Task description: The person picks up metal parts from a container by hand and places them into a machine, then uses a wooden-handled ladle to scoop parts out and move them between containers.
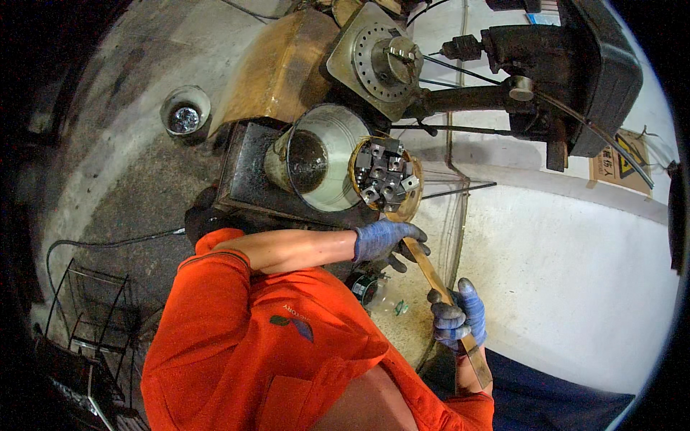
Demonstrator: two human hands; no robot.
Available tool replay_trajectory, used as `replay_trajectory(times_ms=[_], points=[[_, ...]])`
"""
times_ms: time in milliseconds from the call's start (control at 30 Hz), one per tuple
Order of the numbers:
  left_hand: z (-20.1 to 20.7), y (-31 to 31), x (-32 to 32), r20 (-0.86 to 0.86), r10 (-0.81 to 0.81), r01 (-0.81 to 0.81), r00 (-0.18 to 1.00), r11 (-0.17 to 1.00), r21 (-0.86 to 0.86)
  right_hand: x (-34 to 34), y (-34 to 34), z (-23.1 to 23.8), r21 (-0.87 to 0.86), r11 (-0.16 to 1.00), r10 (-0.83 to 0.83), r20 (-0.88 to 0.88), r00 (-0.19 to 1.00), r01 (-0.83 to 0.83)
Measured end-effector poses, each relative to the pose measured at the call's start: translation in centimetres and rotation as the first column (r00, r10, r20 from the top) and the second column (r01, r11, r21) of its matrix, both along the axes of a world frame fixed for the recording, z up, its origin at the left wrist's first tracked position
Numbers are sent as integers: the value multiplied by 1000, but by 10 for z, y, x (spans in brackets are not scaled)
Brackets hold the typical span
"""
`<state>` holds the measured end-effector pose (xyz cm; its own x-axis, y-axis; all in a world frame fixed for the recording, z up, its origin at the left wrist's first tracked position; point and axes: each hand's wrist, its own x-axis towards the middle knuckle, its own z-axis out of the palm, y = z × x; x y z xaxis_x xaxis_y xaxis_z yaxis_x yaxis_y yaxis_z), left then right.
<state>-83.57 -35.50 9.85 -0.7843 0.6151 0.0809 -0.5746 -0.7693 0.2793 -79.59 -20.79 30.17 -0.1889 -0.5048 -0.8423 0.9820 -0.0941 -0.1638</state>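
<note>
Blue work gloves with dark, dirty fingers cover both hands. My left hand (387, 241) is closed around the flat wooden handle (429, 276) of a round scoop, just below its bowl. Farther down the same handle, my right hand (458, 316) grips it with the fingers wrapped over. The yellowish scoop bowl (408, 208) is full of small metal blocks (388, 172), several of them with round holes. Directly left of the bowl, a large metal bucket (338, 129) has dark contents at its bottom. Whether the scoop touches the bucket rim, I cannot tell.
A drill press (532, 57) with a round chuck fixture (388, 61) on its square table stands beyond the bucket. A smaller bucket (185, 111) is on the floor at left. A clear plastic bottle (381, 293) lies near my body. White wall (560, 258) rises at right.
</note>
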Motion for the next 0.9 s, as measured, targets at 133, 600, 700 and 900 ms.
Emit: replay_trajectory(times_ms=[133,600,700,900], points=[[4,-3,0,31,15,-15,999,1000,13,3,-2,2,-6,1000,-14,-12,1000,14],[4,1,-3,1,4,-4,1000,1000,16,3,-7,10,34,999,7,-21,1000,-6],[10,-4,0,23,-6,6,1000,1000,11,4,-9,11,47,999,10,-35,999,-8],[11,-4,-2,48,-10,9,999,1000,21,4,-7,10,-16,1000,-24,-26,999,24]])
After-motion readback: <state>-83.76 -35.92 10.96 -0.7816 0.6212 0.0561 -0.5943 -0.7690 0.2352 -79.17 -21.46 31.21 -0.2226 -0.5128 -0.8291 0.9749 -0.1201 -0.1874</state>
